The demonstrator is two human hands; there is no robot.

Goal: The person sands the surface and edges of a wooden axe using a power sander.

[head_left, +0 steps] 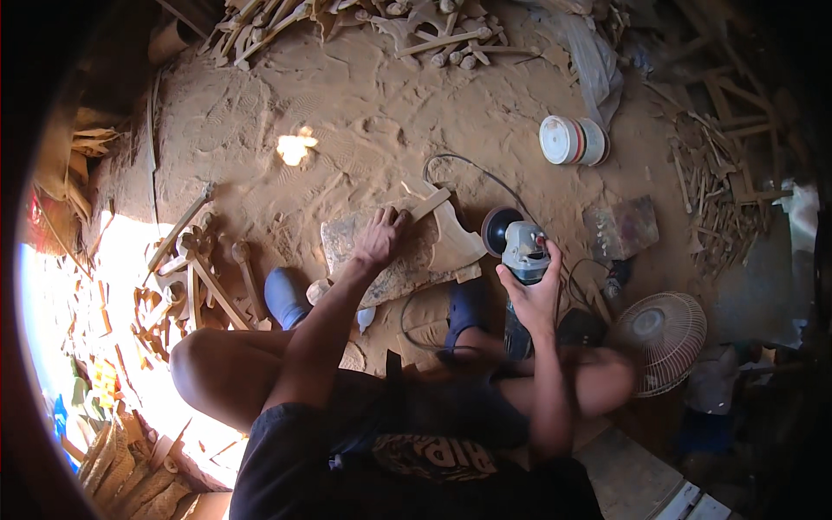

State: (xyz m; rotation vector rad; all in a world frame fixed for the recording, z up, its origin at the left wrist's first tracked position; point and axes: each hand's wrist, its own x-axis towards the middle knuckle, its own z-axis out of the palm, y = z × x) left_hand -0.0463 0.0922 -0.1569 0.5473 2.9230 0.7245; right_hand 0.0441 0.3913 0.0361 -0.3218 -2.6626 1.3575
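Note:
My left hand [381, 237] is closed around one end of a short, pale wooden strip [430, 204], whose free end points away to the right. Under it lies a worn flat block [342, 232] with a wide, curved pale wooden piece [456, 248] along its right side. In my right hand [535, 293] is an angle grinder [523, 245], gripped near its head. Its dark round disc [497, 230] faces left, close to the curved piece; whether they touch I cannot tell. The grinder's lower body hangs down toward my right leg.
Carved wooden pieces are heaped at the left [195, 264] and far edge [433, 39]. A white bucket [562, 140] lies at the far right, above a flat slab [622, 227]. A round fan [663, 342] stands beside my right knee. A black cable [481, 169] loops over the sandy ground.

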